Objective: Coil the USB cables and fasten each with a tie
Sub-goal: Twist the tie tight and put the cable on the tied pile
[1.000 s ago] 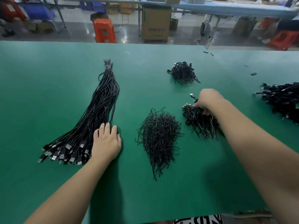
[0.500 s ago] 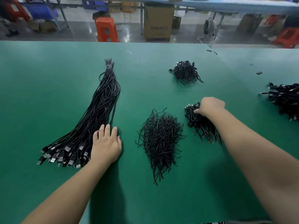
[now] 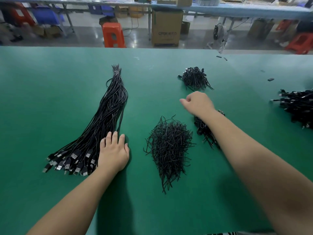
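So on the green table (image 3: 50, 78) I count one long bundle of uncoiled USB cables (image 3: 108, 112), way too many strands to tally. One loose heap of ties (image 3: 169, 146). Three piles of coiled cables: far one (image 3: 194, 78), one under the forearm (image 3: 203, 131), one at the right edge (image 3: 298, 106). Two hands. Two orange stools (image 3: 113, 34) (image 3: 299, 43) behind, one cardboard box (image 3: 166, 28).

Your left hand (image 3: 113, 154) is lying flat, fingers straight, on the plug end of the long cable bundle (image 3: 103, 119) on the green table (image 3: 42, 99). Your right hand (image 3: 197, 103) is hovering curled, apparently holding nothing, above the heap of ties (image 3: 169, 148), between two coiled piles (image 3: 194, 78) (image 3: 205, 131).
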A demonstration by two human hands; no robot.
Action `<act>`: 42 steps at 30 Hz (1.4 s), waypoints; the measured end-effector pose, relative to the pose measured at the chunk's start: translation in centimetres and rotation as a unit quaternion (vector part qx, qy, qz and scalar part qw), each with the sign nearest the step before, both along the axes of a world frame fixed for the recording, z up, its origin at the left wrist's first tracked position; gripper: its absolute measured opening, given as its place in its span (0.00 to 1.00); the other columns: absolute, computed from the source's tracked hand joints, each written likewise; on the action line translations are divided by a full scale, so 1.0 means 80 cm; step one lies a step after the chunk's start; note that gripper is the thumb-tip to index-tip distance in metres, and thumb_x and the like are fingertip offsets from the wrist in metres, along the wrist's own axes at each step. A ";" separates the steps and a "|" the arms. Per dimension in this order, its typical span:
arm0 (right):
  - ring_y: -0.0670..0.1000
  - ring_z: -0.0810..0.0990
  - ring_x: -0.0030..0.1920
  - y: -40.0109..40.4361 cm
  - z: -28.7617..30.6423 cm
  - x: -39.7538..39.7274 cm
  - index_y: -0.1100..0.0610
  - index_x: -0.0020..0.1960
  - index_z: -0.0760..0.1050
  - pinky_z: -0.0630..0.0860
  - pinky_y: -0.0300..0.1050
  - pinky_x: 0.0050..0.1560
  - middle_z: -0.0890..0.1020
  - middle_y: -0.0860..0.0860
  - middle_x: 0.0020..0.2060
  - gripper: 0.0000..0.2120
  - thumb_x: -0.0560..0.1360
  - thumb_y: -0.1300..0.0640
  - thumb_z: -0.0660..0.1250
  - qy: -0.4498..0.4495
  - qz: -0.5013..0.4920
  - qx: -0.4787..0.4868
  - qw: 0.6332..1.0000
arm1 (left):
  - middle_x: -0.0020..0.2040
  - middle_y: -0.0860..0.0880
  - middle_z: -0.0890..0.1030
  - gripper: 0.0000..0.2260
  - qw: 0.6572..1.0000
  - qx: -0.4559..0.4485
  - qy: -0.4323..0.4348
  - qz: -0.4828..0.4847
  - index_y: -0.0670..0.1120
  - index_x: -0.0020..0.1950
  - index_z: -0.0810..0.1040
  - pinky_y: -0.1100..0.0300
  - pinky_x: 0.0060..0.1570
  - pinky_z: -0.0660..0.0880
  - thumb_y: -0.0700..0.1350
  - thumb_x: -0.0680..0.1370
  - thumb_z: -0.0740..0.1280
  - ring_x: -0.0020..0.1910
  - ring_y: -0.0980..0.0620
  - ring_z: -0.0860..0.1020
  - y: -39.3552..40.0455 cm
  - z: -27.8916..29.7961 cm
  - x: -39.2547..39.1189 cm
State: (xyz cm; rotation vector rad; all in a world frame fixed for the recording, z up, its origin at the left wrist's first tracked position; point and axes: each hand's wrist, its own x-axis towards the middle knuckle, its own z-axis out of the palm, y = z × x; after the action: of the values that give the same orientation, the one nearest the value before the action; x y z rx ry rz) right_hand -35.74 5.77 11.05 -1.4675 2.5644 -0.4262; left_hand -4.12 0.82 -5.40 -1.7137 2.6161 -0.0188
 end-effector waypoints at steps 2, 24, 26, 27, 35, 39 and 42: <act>0.50 0.74 0.31 -0.006 0.003 0.052 0.59 0.43 0.82 0.72 0.41 0.36 0.77 0.50 0.29 0.19 0.81 0.47 0.63 -0.088 0.045 -0.020 0.995 | 0.79 0.44 0.60 0.25 1.000 0.003 -0.001 -0.002 0.49 0.78 0.61 0.44 0.75 0.54 0.55 0.82 0.47 0.79 0.42 0.54 0.001 0.001 0.001; 0.55 0.72 0.62 0.039 -0.164 0.282 0.56 0.66 0.67 0.71 0.50 0.63 0.71 0.54 0.64 0.14 0.81 0.61 0.62 -0.246 0.114 0.065 0.961 | 0.51 0.49 0.83 0.14 0.981 0.021 0.184 0.058 0.48 0.63 0.78 0.48 0.59 0.63 0.46 0.78 0.68 0.62 0.44 0.69 -0.007 0.031 0.016; 0.54 0.72 0.62 0.040 -0.163 0.279 0.56 0.67 0.67 0.71 0.51 0.64 0.71 0.53 0.64 0.15 0.81 0.60 0.63 -0.254 0.122 0.070 0.957 | 0.48 0.51 0.83 0.15 0.993 0.005 0.104 0.050 0.50 0.65 0.77 0.49 0.57 0.61 0.49 0.78 0.67 0.60 0.45 0.70 -0.006 0.037 0.021; 0.54 0.73 0.61 0.041 -0.163 0.277 0.56 0.67 0.67 0.72 0.51 0.64 0.71 0.53 0.63 0.15 0.81 0.60 0.63 -0.260 0.126 0.070 0.955 | 0.48 0.51 0.83 0.15 0.996 0.003 0.085 0.041 0.50 0.65 0.76 0.49 0.55 0.62 0.50 0.79 0.66 0.58 0.46 0.72 -0.006 0.041 0.023; 0.55 0.71 0.65 0.050 -0.162 0.274 0.55 0.71 0.63 0.70 0.52 0.66 0.71 0.53 0.64 0.24 0.79 0.54 0.69 -0.274 0.141 0.046 0.950 | 0.34 0.50 0.85 0.08 0.872 0.272 0.405 0.038 0.54 0.58 0.80 0.61 0.29 0.67 0.44 0.81 0.66 0.28 0.50 0.71 -0.007 0.087 0.031; 0.56 0.71 0.67 0.051 -0.163 0.271 0.45 0.80 0.47 0.70 0.54 0.68 0.70 0.53 0.69 0.40 0.79 0.54 0.70 -0.299 0.135 0.037 0.944 | 0.38 0.51 0.86 0.13 0.856 0.306 0.415 0.022 0.50 0.47 0.84 0.62 0.27 0.64 0.37 0.79 0.62 0.29 0.50 0.68 0.008 0.094 0.026; 0.53 0.74 0.59 0.053 -0.163 0.266 0.37 0.80 0.39 0.72 0.52 0.64 0.71 0.51 0.63 0.44 0.80 0.54 0.68 -0.307 0.149 0.036 0.939 | 0.41 0.54 0.85 0.16 0.899 0.229 0.370 -0.049 0.52 0.47 0.82 0.66 0.32 0.72 0.33 0.76 0.61 0.29 0.61 0.75 0.021 0.096 0.027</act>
State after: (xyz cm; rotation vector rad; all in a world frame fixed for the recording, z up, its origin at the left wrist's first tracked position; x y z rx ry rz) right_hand -14.48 10.00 -1.98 -1.3864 1.8239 -0.6187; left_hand -1.97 2.48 2.29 -1.6089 2.7844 1.3813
